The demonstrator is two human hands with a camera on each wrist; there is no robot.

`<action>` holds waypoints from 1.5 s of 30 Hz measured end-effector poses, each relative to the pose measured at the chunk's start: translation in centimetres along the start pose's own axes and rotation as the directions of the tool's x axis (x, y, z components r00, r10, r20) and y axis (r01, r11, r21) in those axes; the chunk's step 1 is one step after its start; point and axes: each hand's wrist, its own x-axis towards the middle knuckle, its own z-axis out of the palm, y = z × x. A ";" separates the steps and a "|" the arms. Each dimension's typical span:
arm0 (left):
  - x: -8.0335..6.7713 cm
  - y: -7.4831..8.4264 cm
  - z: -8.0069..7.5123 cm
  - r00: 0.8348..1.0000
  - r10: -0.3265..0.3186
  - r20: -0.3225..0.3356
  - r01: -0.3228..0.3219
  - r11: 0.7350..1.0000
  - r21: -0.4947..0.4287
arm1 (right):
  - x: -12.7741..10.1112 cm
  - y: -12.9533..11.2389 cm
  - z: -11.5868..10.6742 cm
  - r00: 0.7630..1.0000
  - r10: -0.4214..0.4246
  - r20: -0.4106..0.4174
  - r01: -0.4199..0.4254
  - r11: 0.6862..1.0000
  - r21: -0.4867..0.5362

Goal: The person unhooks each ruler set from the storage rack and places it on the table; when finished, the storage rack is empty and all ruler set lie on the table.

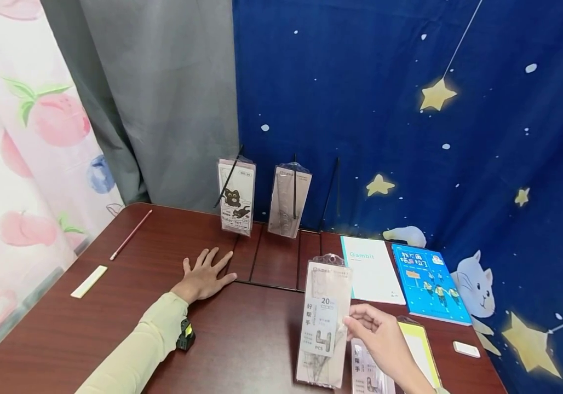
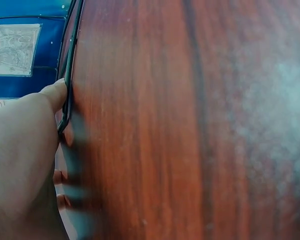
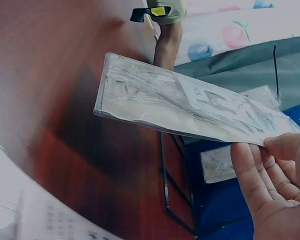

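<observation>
My right hand (image 1: 377, 334) pinches the right edge of a clear-sleeved ruler set (image 1: 325, 323) between thumb and fingers, and the pack stands tilted up above the table. In the right wrist view the ruler set (image 3: 155, 95) shows transparent rulers inside its sleeve. My left hand (image 1: 205, 277) lies flat on the table with fingers spread. Its thumb (image 2: 57, 95) touches the base of a black wire rack (image 1: 276, 287). One ruler set with cat drawings (image 1: 234, 205) hangs on the rack's left hook, and a pinkish ruler set (image 1: 286, 205) hangs on the middle hook.
Below my right hand lie another ruler pack (image 1: 367, 375) and a yellow-edged pack (image 1: 417, 347). A white notebook (image 1: 372, 273), a blue book (image 1: 434, 284) and a white eraser (image 1: 466, 349) are at the right. A pencil (image 1: 131, 235) and pale strip (image 1: 88, 282) lie at left.
</observation>
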 end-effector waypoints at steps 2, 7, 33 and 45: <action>-0.1 0.2 -0.2 1.000 0.000 0.004 0.000 1.000 0.001 | -0.3 0.4 -0.2 0.999 0.034 0.017 -0.034 0.999 -0.002; -0.1 0.0 -0.1 1.000 -0.002 0.001 0.002 1.000 0.004 | -0.8 1.3 -0.4 0.995 0.088 0.055 -0.087 0.996 -0.026; -0.4 0.1 -0.3 1.000 0.015 -0.017 -0.015 1.000 -0.018 | -0.9 5.3 1.6 0.978 0.199 0.064 -0.192 0.976 -0.102; -0.1 0.1 -0.1 1.000 0.012 -0.015 -0.012 1.000 -0.002 | -0.8 5.2 1.7 0.967 0.250 0.051 -0.237 0.955 -0.180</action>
